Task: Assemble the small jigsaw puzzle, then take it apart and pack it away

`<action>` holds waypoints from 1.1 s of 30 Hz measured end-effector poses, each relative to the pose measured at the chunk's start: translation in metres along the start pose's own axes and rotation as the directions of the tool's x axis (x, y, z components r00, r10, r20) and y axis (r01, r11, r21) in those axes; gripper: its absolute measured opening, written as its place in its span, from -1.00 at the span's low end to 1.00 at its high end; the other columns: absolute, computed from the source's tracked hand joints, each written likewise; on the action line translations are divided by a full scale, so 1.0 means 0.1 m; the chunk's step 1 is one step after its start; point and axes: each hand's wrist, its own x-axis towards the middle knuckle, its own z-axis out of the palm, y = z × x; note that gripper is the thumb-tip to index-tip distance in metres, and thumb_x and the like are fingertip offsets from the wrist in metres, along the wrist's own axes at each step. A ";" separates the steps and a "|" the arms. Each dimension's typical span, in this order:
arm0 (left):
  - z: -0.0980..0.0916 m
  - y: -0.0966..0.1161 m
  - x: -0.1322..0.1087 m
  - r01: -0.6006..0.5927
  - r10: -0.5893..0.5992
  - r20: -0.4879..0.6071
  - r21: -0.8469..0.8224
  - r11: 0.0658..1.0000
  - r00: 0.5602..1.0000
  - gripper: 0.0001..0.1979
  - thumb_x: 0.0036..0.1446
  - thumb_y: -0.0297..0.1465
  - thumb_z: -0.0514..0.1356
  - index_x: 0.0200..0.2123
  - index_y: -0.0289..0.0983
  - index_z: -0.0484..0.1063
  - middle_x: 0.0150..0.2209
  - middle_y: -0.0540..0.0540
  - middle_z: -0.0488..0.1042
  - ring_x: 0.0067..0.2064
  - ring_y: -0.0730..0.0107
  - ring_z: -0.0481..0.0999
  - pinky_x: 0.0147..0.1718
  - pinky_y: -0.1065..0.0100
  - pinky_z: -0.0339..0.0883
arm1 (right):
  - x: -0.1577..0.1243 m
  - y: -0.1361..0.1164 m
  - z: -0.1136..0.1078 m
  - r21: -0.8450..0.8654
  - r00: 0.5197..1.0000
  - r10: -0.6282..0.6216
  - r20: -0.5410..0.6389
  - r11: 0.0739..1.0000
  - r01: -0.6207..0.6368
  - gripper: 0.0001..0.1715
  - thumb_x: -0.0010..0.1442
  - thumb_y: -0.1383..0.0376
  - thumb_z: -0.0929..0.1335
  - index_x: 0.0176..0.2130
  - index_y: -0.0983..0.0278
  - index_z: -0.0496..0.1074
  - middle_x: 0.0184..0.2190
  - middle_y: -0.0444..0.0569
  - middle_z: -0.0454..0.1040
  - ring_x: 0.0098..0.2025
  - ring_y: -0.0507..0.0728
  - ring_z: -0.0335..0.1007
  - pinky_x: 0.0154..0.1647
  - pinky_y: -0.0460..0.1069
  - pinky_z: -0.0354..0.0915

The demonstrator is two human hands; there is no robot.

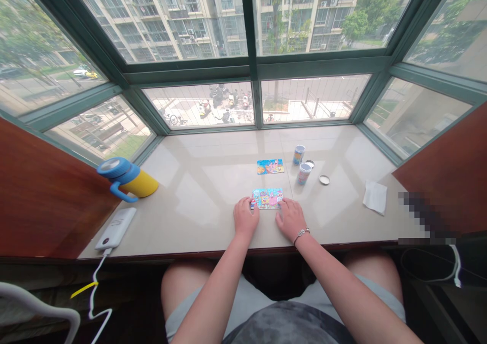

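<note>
A small rectangular cartoon picture (267, 199), which looks like a jigsaw puzzle, lies flat on the sill in front of me. My left hand (245, 216) has its fingertips at the left edge of the puzzle, with the thumb near its lower corner. At the opposite end, my right hand (290, 216) presses its bent fingers on the right edge; a bracelet (302, 234) circles that wrist. Just beyond lies a second cartoon puzzle (270, 166), untouched. Two small printed cans, one farther back (299, 155) and one nearer (303, 174), stand to the right.
Beside the cans lie two round lids, one partly hidden (310, 164) and one apart (324, 180). A white tissue (375, 197) is farther right. Leftward, a yellow and blue flask (131, 179) lies near a white power bank (116, 228) with a cable. Windows (198, 103) bound the sill (201, 181).
</note>
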 end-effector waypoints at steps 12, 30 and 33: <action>-0.05 0.02 0.00 -0.013 0.013 0.009 -0.042 0.999 1.000 -0.75 0.29 -0.36 0.12 0.00 -0.17 0.47 0.02 -0.16 0.55 0.07 0.11 0.49 0.18 0.05 0.29 | 0.00 -0.01 0.00 -0.008 1.000 0.001 -0.001 1.000 -0.001 -0.58 0.30 0.23 0.31 0.13 0.20 0.40 0.22 0.13 0.37 0.28 0.30 0.20 0.41 0.26 -0.05; -0.10 0.04 -0.01 -0.030 0.036 0.061 -0.092 0.995 0.997 -0.64 0.30 -0.36 0.10 0.14 -0.18 0.44 0.03 -0.17 0.57 0.04 0.13 0.53 0.17 0.07 0.32 | 0.00 -0.03 -0.04 -0.007 1.000 0.003 0.012 1.000 -0.002 -0.59 0.30 0.23 0.31 0.13 0.18 0.40 0.21 0.12 0.38 0.25 0.30 0.22 0.40 0.26 -0.04; -0.11 0.04 -0.01 -0.029 0.037 0.073 -0.107 0.994 0.997 -0.64 0.31 -0.36 0.10 0.15 -0.17 0.44 0.04 -0.15 0.57 0.04 0.14 0.52 0.16 0.07 0.32 | 0.00 -0.03 -0.04 -0.020 1.000 0.007 0.015 1.000 -0.007 -0.59 0.29 0.23 0.31 0.12 0.18 0.41 0.21 0.11 0.38 0.25 0.30 0.22 0.40 0.26 -0.04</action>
